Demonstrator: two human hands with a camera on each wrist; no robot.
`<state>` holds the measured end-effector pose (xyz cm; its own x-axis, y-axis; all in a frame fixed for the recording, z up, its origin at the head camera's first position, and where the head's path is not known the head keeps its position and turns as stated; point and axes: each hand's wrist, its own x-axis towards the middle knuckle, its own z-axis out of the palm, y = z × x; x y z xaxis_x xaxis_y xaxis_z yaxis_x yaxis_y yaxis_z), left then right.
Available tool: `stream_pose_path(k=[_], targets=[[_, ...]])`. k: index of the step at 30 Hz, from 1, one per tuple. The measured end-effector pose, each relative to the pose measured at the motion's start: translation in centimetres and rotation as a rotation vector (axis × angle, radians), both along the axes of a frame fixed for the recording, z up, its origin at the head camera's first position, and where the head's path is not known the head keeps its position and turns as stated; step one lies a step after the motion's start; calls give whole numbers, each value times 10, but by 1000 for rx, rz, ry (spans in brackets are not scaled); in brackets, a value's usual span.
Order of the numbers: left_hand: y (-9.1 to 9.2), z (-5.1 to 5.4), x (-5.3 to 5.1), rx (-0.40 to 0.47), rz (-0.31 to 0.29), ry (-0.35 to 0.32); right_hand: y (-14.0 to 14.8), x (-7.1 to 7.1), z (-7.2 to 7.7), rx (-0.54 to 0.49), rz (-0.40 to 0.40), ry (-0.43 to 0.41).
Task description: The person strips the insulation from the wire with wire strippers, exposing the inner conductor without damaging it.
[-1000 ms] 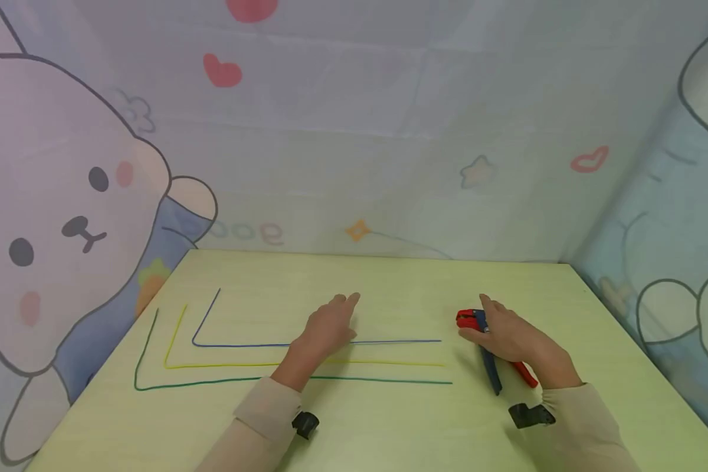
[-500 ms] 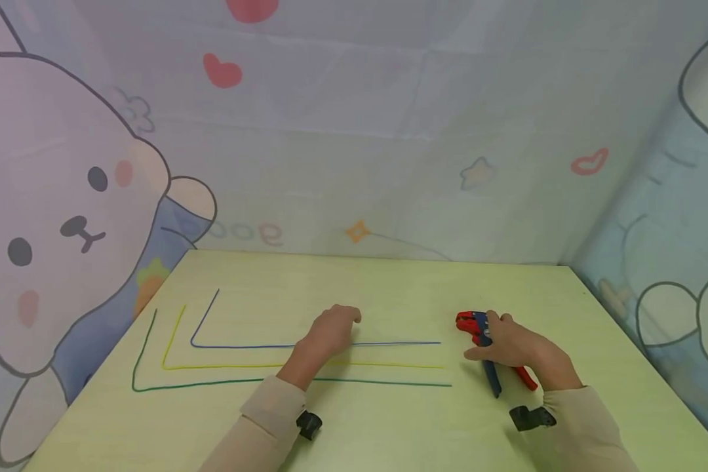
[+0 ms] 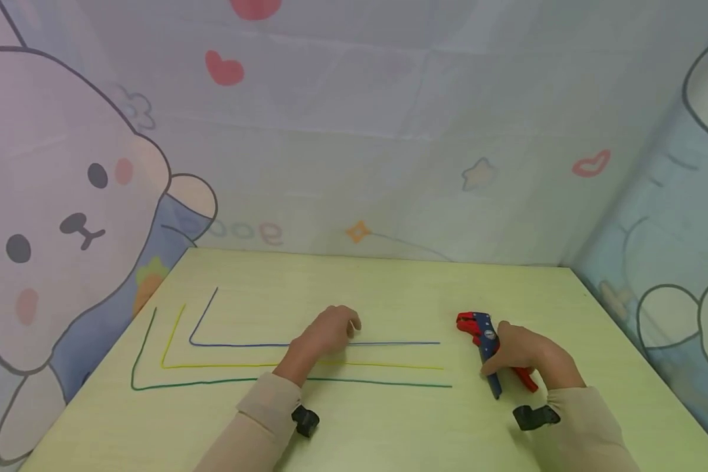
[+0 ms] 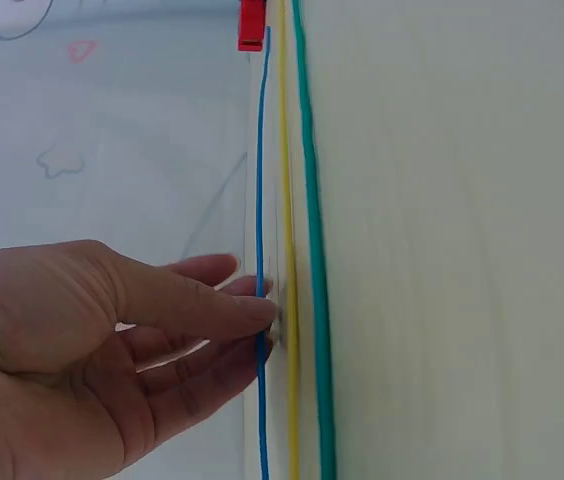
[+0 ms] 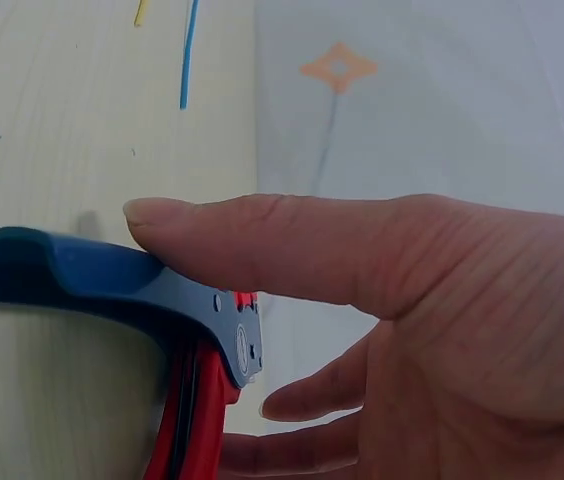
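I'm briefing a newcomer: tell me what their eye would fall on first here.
Likely the pliers, red and blue, partly under the right hand on the right of the table. Next, the blue wire, yellow wire and green wire, nested L shapes across the table's left and middle. Third, the big cartoon bear behind, at far left.

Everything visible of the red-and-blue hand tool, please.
The red-and-blue hand tool resembles pliers: blue body with pale dots and a round badge, red mouth parts, one blue handle and one red handle, spread apart, apparently plastic. It appears to lie on the table, right of the coloured wires, mouth end farther away. The right grip is over it, thumb apparently on the blue handle.
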<state>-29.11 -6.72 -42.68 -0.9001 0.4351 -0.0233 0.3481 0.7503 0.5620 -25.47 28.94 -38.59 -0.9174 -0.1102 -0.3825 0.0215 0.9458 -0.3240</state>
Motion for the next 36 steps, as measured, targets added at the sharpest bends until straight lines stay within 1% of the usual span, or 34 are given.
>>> stream_pose_path(k=[5,9,12,16,23,26,28,31,36], targets=[[-6,-2,-4,107,-3,-129,1,-1,-3,-5,-28,-21],[-11,-4,-7,166,-26,-187,2,-2,-5,-27,-57,-42],[-14,-6,-9,227,-44,-239,3,-3,-6,-46,-76,-54],[-18,-10,-10,297,-48,-302,4,-4,-7,-57,-84,-65],[-22,-9,-10,333,-27,-331,12,-8,-11,-69,-104,-80],[-22,-9,-11,352,-31,-342,17,-10,-14,-84,-110,-106],[-22,-9,-11,361,-33,-346,22,-10,-16,-90,-99,-116],[-23,-8,-11,367,-30,-350,27,-12,-19,-121,-91,-117],[-24,-8,-11,368,-34,-354,31,-14,-21,-201,-113,-112]])
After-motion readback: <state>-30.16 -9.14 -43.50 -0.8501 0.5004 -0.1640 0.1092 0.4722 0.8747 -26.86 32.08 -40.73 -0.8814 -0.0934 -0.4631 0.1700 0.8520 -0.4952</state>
